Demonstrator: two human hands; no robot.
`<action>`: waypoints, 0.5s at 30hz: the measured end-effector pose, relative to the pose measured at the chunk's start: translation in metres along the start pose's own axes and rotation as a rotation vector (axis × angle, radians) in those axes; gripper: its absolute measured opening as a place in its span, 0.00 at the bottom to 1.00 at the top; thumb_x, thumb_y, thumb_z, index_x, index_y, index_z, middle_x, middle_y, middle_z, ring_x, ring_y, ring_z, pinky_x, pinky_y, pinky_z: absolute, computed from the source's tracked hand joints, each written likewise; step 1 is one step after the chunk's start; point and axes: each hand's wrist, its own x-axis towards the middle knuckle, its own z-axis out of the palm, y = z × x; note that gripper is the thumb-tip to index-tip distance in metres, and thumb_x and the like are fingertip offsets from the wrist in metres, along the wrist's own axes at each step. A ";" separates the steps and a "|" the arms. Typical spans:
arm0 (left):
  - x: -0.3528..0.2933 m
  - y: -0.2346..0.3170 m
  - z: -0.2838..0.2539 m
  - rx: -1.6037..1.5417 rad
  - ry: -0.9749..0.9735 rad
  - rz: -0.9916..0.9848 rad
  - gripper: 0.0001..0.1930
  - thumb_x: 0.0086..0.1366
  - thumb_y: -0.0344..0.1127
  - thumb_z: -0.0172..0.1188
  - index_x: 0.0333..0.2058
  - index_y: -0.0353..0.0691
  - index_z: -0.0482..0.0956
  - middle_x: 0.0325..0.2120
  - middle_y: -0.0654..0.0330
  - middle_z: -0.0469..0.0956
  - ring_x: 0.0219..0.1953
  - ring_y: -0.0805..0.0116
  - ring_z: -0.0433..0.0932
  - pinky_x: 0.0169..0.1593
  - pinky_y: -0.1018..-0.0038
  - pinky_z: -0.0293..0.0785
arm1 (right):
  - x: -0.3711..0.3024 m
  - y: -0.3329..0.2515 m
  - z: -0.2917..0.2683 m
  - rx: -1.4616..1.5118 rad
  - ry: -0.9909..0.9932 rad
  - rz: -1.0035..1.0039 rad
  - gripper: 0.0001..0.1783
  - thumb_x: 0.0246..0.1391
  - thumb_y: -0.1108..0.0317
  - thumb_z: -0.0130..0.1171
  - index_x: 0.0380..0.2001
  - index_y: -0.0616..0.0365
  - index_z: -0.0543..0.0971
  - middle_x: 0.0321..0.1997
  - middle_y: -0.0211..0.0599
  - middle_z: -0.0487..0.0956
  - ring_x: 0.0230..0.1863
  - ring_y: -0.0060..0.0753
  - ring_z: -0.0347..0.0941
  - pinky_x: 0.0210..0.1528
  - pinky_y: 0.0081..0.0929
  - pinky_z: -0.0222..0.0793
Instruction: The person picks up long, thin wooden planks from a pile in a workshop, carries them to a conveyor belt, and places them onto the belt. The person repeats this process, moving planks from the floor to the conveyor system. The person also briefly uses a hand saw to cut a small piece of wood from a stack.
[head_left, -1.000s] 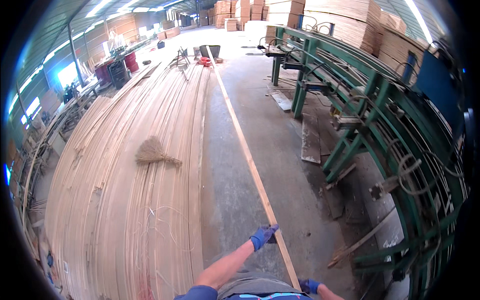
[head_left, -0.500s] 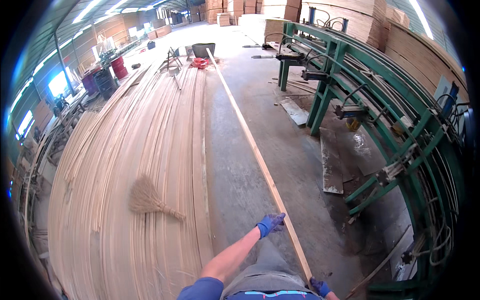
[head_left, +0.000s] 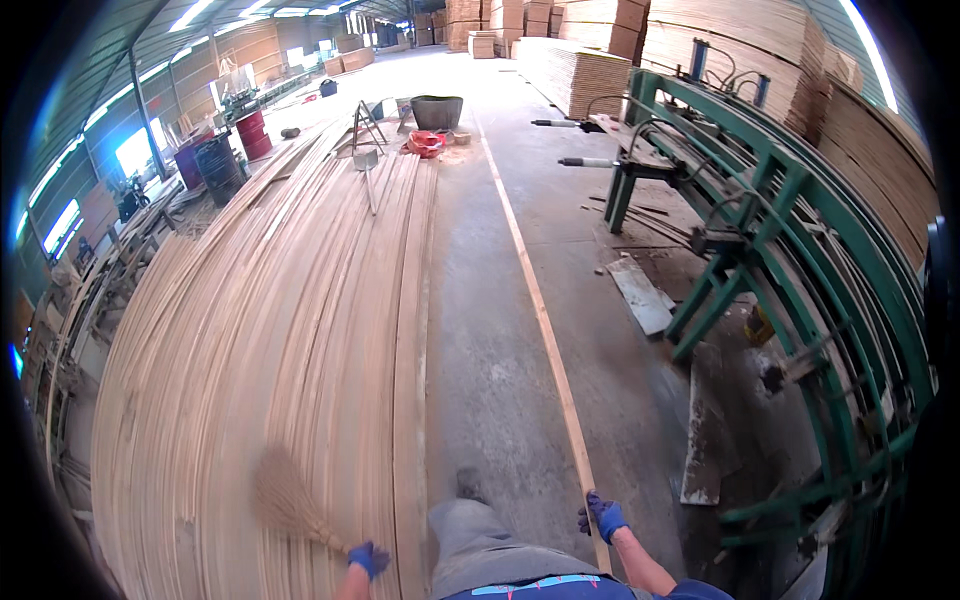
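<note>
A long thin wooden strip [head_left: 540, 310] runs from beside my body far up along the concrete floor. My right hand [head_left: 604, 515], in a blue and dark glove, is closed round its near part, with fingertips showing on the strip's left side. At the lower left, a straw hand broom [head_left: 288, 495] lies over the stacked strips, its bristles pointing away from me. My left hand [head_left: 369, 560], gloved in blue, is closed at the end of the broom's handle. The fingers of that hand are small and partly hidden.
A wide layer of long wooden strips [head_left: 230, 350] covers the floor at left. Green machine framing [head_left: 790, 210] with protruding cylinders stands at right, boards [head_left: 705, 430] lying by it. Farther off are a dark tub [head_left: 437, 112], a red bag [head_left: 426, 145], drums [head_left: 254, 134] and stacked panels [head_left: 575, 75].
My left hand has let go of the strip and moved left to the broom handle. My right hand has come forward along the strip. The view has advanced, bringing the broom nearer.
</note>
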 end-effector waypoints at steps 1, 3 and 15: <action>0.014 0.015 -0.010 -0.054 0.033 -0.049 0.22 0.69 0.53 0.41 0.51 0.45 0.71 0.52 0.55 0.70 0.54 0.56 0.68 0.53 0.56 0.64 | 0.034 -0.030 0.019 -0.024 -0.012 -0.059 0.28 0.57 0.44 0.57 0.30 0.64 0.78 0.21 0.44 0.79 0.18 0.35 0.76 0.20 0.32 0.72; 0.034 0.054 -0.008 -0.144 0.016 -0.117 0.21 0.67 0.56 0.44 0.44 0.47 0.76 0.41 0.56 0.77 0.43 0.56 0.75 0.42 0.58 0.71 | 0.094 -0.086 0.053 -0.081 -0.040 -0.164 0.25 0.59 0.47 0.56 0.32 0.64 0.78 0.21 0.44 0.79 0.18 0.36 0.76 0.20 0.32 0.72; 0.108 0.670 0.483 0.530 -0.324 0.576 0.20 0.67 0.50 0.53 0.47 0.40 0.76 0.41 0.51 0.81 0.38 0.59 0.82 0.39 0.68 0.78 | 0.404 -0.415 0.214 -0.112 -0.037 -0.054 0.24 0.62 0.49 0.51 0.34 0.63 0.77 0.23 0.46 0.79 0.19 0.38 0.77 0.23 0.35 0.75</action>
